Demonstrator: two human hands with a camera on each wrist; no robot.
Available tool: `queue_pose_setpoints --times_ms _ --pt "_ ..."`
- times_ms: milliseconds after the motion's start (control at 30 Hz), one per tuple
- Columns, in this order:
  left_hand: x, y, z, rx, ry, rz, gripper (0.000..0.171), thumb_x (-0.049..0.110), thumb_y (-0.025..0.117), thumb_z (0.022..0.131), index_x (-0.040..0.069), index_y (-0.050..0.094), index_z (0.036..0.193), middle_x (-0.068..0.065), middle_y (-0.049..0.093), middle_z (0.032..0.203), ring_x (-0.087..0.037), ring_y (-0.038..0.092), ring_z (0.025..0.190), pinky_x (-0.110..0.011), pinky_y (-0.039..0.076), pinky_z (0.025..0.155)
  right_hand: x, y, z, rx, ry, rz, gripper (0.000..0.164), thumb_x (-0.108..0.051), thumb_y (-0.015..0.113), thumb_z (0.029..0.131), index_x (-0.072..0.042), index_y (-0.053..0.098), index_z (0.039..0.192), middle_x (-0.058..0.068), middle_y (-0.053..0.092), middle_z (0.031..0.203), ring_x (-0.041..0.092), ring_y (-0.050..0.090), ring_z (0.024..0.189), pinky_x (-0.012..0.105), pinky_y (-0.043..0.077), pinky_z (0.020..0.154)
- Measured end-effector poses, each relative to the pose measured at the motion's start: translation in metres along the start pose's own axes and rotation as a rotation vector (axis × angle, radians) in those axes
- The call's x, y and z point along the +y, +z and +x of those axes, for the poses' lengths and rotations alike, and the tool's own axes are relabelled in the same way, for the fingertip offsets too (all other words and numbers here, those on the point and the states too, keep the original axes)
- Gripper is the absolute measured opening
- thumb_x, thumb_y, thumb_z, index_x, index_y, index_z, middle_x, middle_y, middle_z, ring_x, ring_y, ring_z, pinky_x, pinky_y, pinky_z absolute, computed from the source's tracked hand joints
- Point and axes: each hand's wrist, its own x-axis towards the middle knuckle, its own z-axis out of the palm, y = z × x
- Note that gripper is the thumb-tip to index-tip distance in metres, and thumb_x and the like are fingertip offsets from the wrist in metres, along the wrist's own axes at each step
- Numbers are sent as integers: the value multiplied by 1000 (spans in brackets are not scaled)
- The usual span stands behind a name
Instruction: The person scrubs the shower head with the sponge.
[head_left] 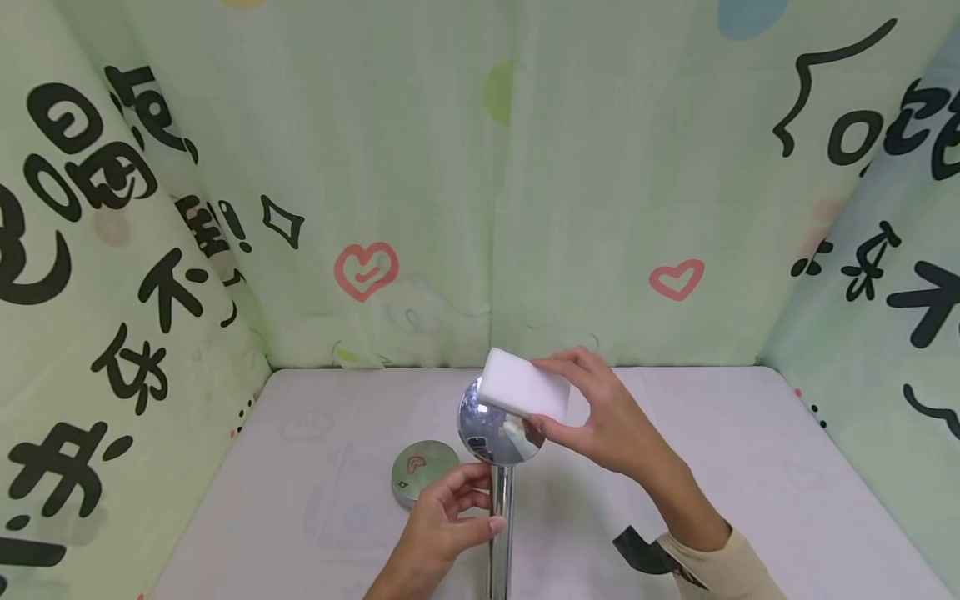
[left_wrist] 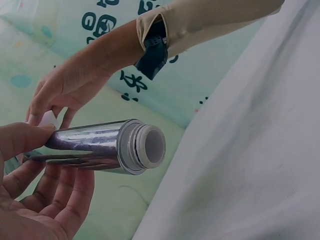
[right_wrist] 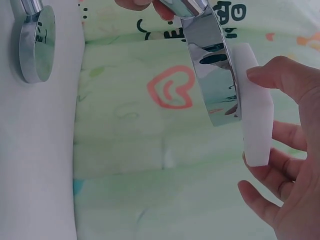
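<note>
My left hand [head_left: 450, 521] holds a chrome hand shower [head_left: 502, 533] by its handle, just under the round head. In the left wrist view the threaded, hollow end of that handle [left_wrist: 150, 146] points toward the camera, thumb on one side and fingers on the other. With thumb and fingertips, my right hand [head_left: 600, 412] grips a white block-shaped sponge [head_left: 521, 383]. The sponge [right_wrist: 256, 110] lies flat against the shiny round face of the hand shower [right_wrist: 212, 70] and covers its upper right part in the head view.
A second round chrome piece [head_left: 425, 471] lies on the white table [head_left: 337, 500] left of the hands; a short stem [right_wrist: 31, 6] shows on it. Pale green printed curtains [head_left: 420, 167] stand behind and on both sides.
</note>
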Motion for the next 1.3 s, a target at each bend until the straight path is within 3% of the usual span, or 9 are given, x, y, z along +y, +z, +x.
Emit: queue_pose_setpoints --times_ms 200,867,1300 --pt "1 1 1 -9 16 12 55 -1 76 85 -3 55 136 -8 65 120 -17 64 102 -25 57 81 -3 -1 5 19 19 5 60 -23 88 77 -15 65 131 -2 58 122 14 54 111 37 56 82" --pt "9 -2 8 40 -15 -16 56 7 77 89 -2 54 139 -10 64 124 -23 61 105 -27 55 88 -10 4 -2 -70 -93 27 61 -24 90 73 -21 65 130 -4 57 127 16 52 119 38 56 86" --pt "12 -2 12 77 2 -8 53 8 78 87 -1 56 134 -10 60 124 -25 60 104 -26 53 89 -9 7 -9 -75 -129 59 62 -20 87 74 -23 66 132 -4 54 121 15 51 117 31 50 91"
